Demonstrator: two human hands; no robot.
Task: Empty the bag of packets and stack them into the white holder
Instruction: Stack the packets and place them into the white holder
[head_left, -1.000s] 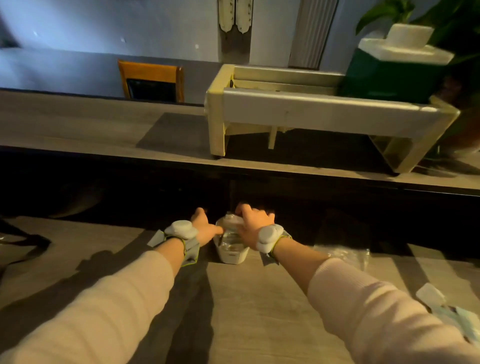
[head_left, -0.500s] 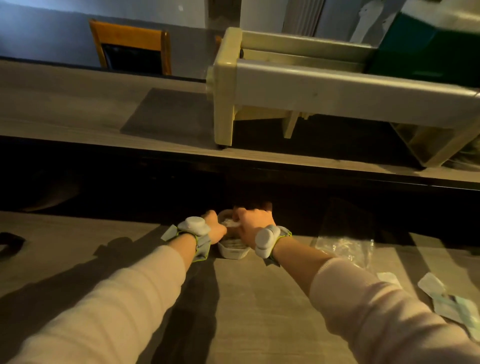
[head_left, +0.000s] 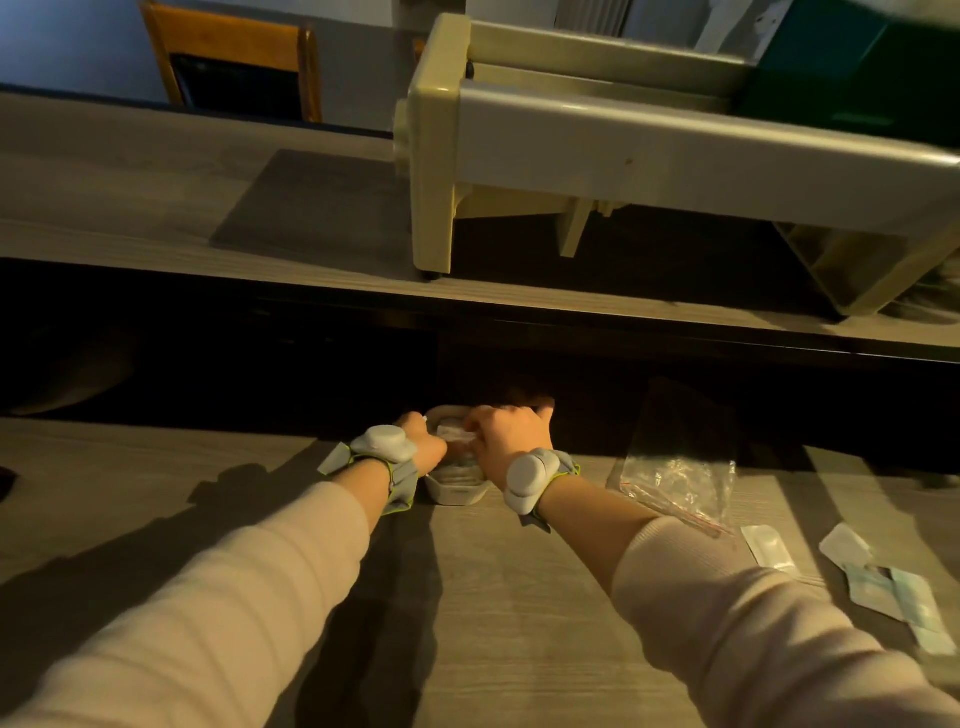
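Grey wood-grain tabletop's (head_left: 493, 597) small white plastic holder (head_left: 457, 496) could tip as the right hand (head_left: 511, 441) pinches clear packets (head_left: 452, 434) into it, the left hand's (head_left: 423, 447) grip beside it unreadable.

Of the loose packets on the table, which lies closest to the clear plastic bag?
The small pale packet just off the bag's zip corner; the others lie further right.

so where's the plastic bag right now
In the head view, the clear plastic bag lies flat on the table, just right of the right hand and the white holder, with loose packets nearer the camera.
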